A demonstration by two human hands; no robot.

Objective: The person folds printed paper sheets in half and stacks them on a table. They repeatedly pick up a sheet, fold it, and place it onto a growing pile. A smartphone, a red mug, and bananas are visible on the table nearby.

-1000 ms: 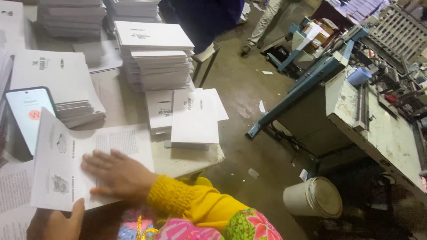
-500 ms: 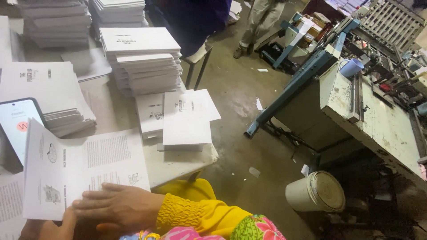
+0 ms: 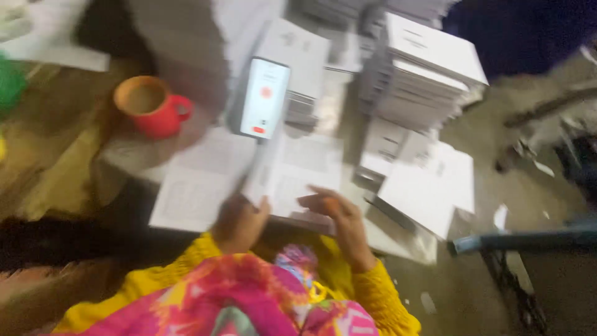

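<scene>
The view is blurred by motion. My left hand (image 3: 239, 223) grips the near edge of a printed paper sheet (image 3: 292, 177) that stands up off the table. My right hand (image 3: 339, 214) rests its fingers on the same sheet's lower right part. More printed sheets (image 3: 193, 193) lie flat to the left of it. A phone (image 3: 264, 99) with a lit white screen leans upright just behind the sheet. Both sleeves are yellow.
A red mug (image 3: 152, 109) stands at the left on the table (image 3: 404, 246). Tall stacks of white booklets (image 3: 423, 74) rise at the back right, with lower stacks (image 3: 429, 186) near the table's right edge. A blue machine bar (image 3: 528, 239) juts in at right.
The camera has swung sharply left and down, bringing the red mug into view. My left hand has come up onto the sheet's edge, and the sheet is lifted rather than flat.
</scene>
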